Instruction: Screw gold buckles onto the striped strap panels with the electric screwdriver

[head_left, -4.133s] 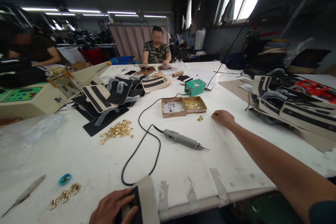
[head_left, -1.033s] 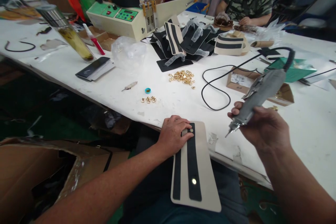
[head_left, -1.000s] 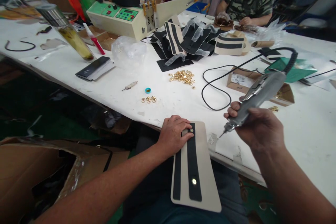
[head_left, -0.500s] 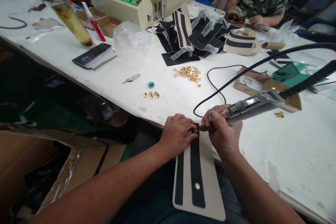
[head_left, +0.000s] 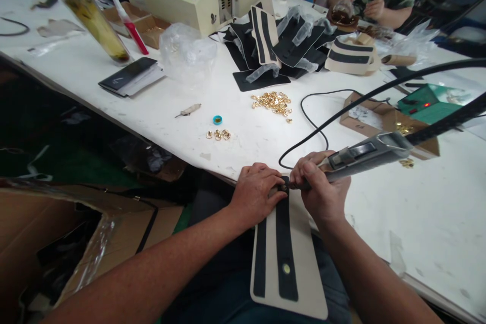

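Note:
My left hand (head_left: 256, 191) is closed on the upper end of a beige panel (head_left: 304, 263) with two black strips, its fingertips pressing near a small metal fitting (head_left: 284, 187). The panel slopes down from the table edge over my lap. A brass-coloured piece (head_left: 286, 268) shows on the lower part of one strip. Wrapped around a grey corded electric screwdriver (head_left: 364, 154), my right hand (head_left: 322, 187) holds it almost level. The tool's front end is beside the fitting; whether its tip touches is hidden by my fingers.
On the white table (head_left: 243, 147) lie gold hardware (head_left: 272, 103), several rings (head_left: 218, 134), a blue cap (head_left: 217, 120) and an awl-like tool (head_left: 189, 110). Black and beige panels (head_left: 281, 43) are heaped behind. A black cable (head_left: 322, 131) loops near my right hand. A co-worker's hand (head_left: 374, 9) shows beyond.
My hands, the panel and the screwdriver keep nearly the same position. The view has shifted slightly, and the co-worker's hands across the table have lifted.

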The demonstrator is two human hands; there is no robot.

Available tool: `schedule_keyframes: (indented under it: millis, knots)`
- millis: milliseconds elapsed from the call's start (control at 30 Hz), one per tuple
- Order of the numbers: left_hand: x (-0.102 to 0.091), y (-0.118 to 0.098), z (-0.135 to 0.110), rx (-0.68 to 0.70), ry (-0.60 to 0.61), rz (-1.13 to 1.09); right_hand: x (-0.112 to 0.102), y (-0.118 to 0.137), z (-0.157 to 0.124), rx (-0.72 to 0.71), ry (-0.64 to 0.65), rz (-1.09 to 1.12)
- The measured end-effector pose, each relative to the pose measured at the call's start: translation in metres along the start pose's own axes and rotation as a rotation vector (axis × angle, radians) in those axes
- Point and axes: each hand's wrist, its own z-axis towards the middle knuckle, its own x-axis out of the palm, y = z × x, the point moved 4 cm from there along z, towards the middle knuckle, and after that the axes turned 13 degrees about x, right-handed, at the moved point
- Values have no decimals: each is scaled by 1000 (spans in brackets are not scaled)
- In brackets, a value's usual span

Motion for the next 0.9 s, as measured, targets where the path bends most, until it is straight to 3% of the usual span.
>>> schedule_keyframes:
  millis: [300,600,900]
  knots:
    - [1,0,0,-16,16,-13,3,0,0,-46,63,-57]
    - [4,0,2,-22,22,63,9,5,0,-97,290,-151]
    - [3,-4,6,-38,49,68,0,-7,7,-21,328,-86]
